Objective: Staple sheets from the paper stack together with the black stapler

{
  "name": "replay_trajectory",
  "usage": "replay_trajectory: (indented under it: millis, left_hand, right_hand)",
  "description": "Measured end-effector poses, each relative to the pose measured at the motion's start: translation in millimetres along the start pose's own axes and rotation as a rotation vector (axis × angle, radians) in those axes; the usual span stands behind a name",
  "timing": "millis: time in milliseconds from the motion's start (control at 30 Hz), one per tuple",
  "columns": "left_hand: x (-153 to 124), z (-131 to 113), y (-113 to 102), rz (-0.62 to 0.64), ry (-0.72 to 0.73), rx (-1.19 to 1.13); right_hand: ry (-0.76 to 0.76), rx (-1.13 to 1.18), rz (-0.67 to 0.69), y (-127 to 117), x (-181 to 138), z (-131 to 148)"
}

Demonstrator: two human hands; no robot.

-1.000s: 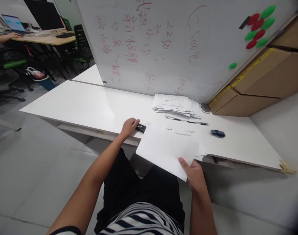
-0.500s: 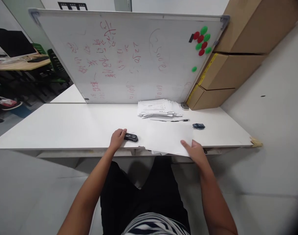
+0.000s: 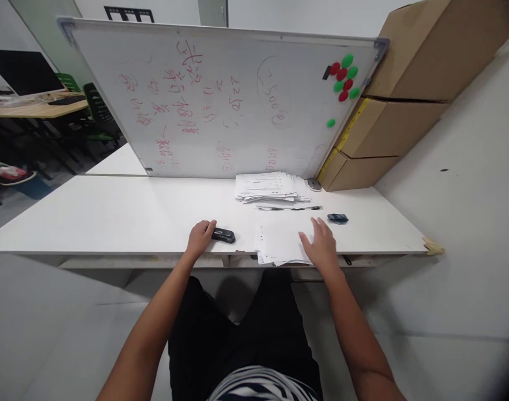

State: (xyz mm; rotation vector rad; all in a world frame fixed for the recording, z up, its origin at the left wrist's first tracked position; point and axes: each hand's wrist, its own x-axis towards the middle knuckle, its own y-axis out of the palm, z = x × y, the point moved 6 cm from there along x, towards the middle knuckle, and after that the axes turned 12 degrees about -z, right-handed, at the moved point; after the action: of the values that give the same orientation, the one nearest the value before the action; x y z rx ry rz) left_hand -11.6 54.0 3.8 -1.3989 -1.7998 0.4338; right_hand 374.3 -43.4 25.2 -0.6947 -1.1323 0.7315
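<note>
Though earlier tight, right hand [image 3: 322, 245] now loose, perhaps touching-close to papers [image 3: 282, 239].

The stapler [image 3: 224, 235] looks like shiny, smooth plastic. The sheets [image 3: 282, 239] by the desk's edge are plain matt paper. The desk [image 3: 112, 211] is smooth, and the 3 boxes [image 3: 388, 128] are dull cardboard.

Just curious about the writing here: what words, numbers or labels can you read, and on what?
Whiteboard, sideways red handwriting:
"2500", circled
"2250"
"20"
"6月12日", probably
Other whiteboard writing: too blurred.
Paper stack and front sheets: print too small.
</note>
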Motion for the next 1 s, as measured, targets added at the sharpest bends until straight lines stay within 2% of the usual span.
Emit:
replay_trajectory:
  millis: [67, 133, 233, 367, 567, 767, 867, 1000]
  left_hand:
    - [0.0, -0.2, -0.3, -0.007, 0.005, 0.002]
    - [0.1, -0.2, 0.0, -0.008, 0.008, 0.004]
    - [0.2, 0.1, 0.6, -0.004, 0.004, 0.005]
    - [0.3, 0.0, 0.7, -0.008, 0.006, 0.005]
    - [0.8, 1.9, 2.1, -0.011, 0.006, 0.005]
    - [0.4, 0.7, 1.7, -0.009, 0.004, 0.003]
    - [-0.3, -0.1, 1.2, -0.004, -0.001, 0.011]
    - [-0.5, 0.5, 2.0, -0.004, 0.003, 0.014]
  right_hand:
    - [-0.112, 0.102, 0.124, 15.7, 9.7, 16.9]
    - [-0.149, 0.159, 0.207, 32.2, 20.2, 28.0]
    - [-0.159, 0.137, 0.244, 55.6, 29.9, 38.1]
    - [-0.234, 0.077, 0.301, 79.3, 21.9, 48.9]
    - [-0.265, 0.069, 0.225, 79.2, 17.7, 50.9]
    - [-0.294, 0.028, 0.230, 83.8, 24.6, 52.8]
    - [-0.283, 0.011, 0.266, 86.6, 24.5, 51.8]
    - [-0.248, -0.054, 0.430, 87.5, 32.5, 51.2]
